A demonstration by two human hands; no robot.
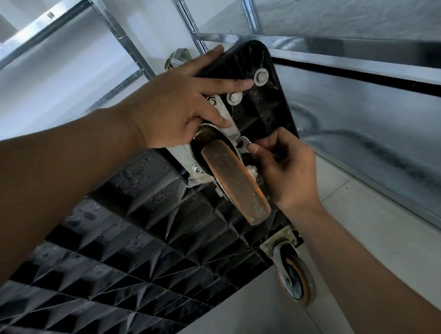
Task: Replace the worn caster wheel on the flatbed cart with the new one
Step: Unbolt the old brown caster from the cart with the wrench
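Fingers (227, 83) of the left hand (176, 107) lie straight and spread, pressing flat on the upturned underside of the flatbed cart (132, 239) and on the caster's mounting plate (225, 115). The right hand (284, 168) has its fingers curled, pinching a small wrench (242, 143) set on a fastener at the plate's corner. The worn caster wheel (235, 185) sits between the two hands, just beside the wrench. A second caster (295, 280) shows further along the cart's edge. In such tight room the wrench could slip off the fastener, rounding it or striking the knuckles. No new wheel is in view.
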